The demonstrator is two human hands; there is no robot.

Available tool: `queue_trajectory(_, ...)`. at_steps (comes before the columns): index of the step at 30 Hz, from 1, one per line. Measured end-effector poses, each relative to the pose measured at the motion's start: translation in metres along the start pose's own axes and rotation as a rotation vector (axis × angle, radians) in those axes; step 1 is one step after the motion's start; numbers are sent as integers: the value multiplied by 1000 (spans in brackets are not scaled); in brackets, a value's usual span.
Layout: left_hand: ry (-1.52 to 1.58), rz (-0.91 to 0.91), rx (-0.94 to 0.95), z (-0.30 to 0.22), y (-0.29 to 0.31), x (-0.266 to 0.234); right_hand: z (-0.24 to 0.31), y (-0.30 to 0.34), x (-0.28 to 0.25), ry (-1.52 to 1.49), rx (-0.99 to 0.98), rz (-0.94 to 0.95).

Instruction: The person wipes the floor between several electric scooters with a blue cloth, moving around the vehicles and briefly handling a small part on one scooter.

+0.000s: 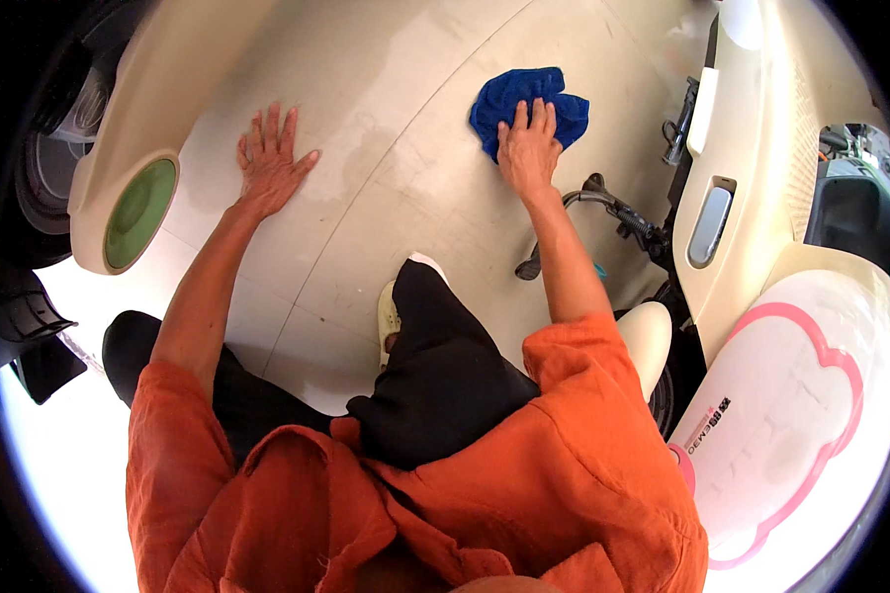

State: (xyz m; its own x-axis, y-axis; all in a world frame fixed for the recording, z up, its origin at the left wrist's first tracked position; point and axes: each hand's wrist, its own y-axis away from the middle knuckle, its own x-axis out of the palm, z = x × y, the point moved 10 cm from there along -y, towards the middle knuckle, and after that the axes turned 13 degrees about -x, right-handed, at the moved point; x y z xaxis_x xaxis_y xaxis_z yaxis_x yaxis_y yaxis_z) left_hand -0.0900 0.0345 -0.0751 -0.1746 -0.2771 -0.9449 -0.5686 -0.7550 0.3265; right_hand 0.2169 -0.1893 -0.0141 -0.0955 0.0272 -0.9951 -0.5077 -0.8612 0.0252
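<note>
My left hand point(269, 166) rests palm down on the pale tiled floor point(396, 203), fingers spread, with nothing in it. Farther right, my right hand point(530, 150) presses down on a bunched blue cloth point(504, 97), its fingers bent over the near part of the fabric. The cloth lies against the tiles, one corner folded and its far edge sticking out past my fingertips. Damp-looking darker patches mark the floor near my left hand.
A cream scooter point(752, 148) stands close on the right, its kickstand point(613, 206) reaching near my right forearm. A white and pink panel point(796, 395) is beside me. On the left a cream body panel with a green oval point(140, 214) overhangs the floor. My shoe point(388, 316) stands between my arms.
</note>
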Motion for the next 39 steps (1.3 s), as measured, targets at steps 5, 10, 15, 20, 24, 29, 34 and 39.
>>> queue_trajectory(5,10,-41,40,-11,0,-6,-57,-57,0,49,122,-13)
queue_trajectory(10,36,-2,36,-18,-3,-10,-99,-96,-4,-17,294,101)
queue_trajectory(15,-27,97,-43,-7,4,-9,-10,-60,0,65,-156,-184)
queue_trajectory(20,17,-78,27,-7,5,-8,-11,-80,-4,131,-251,-267)
queue_trajectory(24,30,-54,59,-16,4,-10,-81,-162,-6,291,7,-201)
queue_trajectory(29,58,-73,48,-3,10,-9,-175,-174,-10,-206,381,-150)
queue_trajectory(34,56,-84,67,-2,12,-7,-241,-83,5,-239,706,-158)
queue_trajectory(39,97,-135,103,-12,7,-9,-264,20,13,-242,1166,-234)
